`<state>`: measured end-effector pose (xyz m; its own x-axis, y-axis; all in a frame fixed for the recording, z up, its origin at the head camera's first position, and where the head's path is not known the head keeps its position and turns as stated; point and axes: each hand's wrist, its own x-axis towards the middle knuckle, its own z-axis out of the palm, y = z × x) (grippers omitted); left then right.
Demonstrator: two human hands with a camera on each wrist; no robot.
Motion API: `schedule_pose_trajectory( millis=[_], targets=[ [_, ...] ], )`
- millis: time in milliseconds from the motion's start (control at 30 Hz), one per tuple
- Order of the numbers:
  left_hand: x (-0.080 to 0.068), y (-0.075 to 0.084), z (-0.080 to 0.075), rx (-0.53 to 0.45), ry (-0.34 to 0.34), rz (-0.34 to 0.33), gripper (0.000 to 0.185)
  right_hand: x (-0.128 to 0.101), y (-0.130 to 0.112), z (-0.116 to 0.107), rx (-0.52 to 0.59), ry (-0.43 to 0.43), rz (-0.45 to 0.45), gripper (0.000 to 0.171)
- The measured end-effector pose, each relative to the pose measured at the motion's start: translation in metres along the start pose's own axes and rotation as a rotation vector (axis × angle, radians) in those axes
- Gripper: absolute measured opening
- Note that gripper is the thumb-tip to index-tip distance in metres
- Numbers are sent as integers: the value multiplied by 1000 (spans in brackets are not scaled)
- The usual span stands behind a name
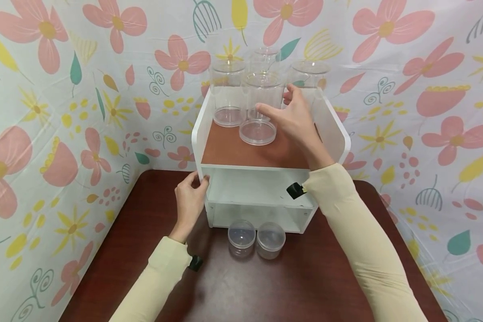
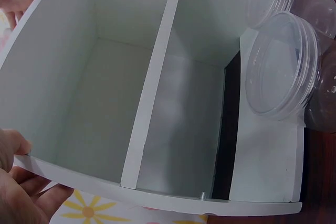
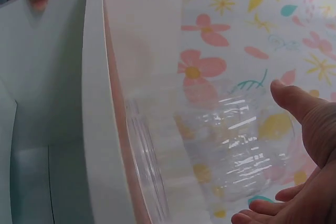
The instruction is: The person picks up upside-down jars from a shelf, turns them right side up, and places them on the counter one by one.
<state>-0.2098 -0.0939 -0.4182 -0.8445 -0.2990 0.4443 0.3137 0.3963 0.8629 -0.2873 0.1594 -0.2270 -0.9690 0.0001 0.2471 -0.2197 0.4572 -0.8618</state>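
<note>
A white shelf unit (image 1: pixel 261 185) with a brown top board (image 1: pixel 225 145) stands on the table. My left hand (image 1: pixel 190 197) pinches the front edge of its left side panel between thumb and fingers. Up on the brown board, a clear plastic jar (image 1: pixel 259 100) stands at the front with its ridged rim end (image 3: pixel 144 156) down. Around its right side is my right hand (image 1: pixel 294 114), thumb and fingers spread apart; the right wrist view has them near the jar's upper end, not curled round it. More clear jars stand behind, among them a left one (image 1: pixel 228 96) and a right one (image 1: pixel 311 74).
Two smaller clear jars with lids, a left one (image 1: pixel 241 239) and a right one (image 1: pixel 270 241), stand side by side on the dark red table (image 1: pixel 241 290) before the lower compartment (image 2: pixel 184 124). Flowered cloth (image 1: pixel 104 89) hangs close behind and at both sides.
</note>
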Motion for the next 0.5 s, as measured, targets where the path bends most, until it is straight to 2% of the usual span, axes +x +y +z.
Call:
schedule_pose_trajectory(
  millis=[233,500],
  targets=[
    [-1,0,0,6,4,-15,22,10,-7,9,5,-26,-3,122],
    [0,1,1,-4,8,-5,23,12,-7,14,44,11,-9,121]
  ],
)
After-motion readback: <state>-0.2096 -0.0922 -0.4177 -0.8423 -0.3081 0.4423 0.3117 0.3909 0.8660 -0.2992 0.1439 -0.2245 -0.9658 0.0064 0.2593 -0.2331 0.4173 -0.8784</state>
